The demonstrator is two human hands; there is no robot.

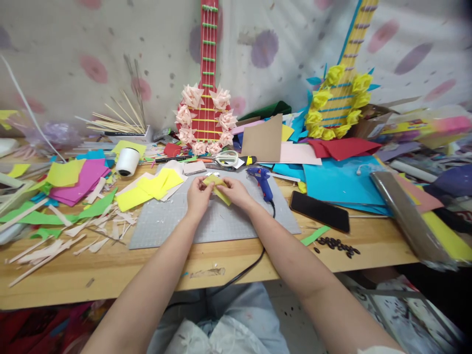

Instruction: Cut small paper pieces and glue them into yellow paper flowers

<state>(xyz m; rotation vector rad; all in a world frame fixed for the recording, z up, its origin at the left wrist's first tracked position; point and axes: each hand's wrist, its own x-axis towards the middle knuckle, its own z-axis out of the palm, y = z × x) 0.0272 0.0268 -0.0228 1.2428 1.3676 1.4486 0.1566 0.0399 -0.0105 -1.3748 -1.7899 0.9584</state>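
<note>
Both hands grip one small piece of yellow paper (223, 195) above the grey cutting mat (162, 223). My left hand (199, 195) pinches its left edge, and my right hand (236, 191) holds it from the upper right. The fingers partly cover the paper, so its exact folds are hard to make out. Left of the hands lie loose yellow paper pieces (147, 191) on pale sheets. A blue glue gun (262, 182) rests on the mat to the right, its black cord trailing to the table's front edge. Scissors (226, 158) lie behind the hands.
A red paper guitar with pink flowers (206, 115) and a yellow one with yellow flowers (337, 105) lean at the back. A phone (319, 211) and dark beads (337, 245) lie right. Paper scraps (47, 250) and a white roll-shaped object (127, 162) are left.
</note>
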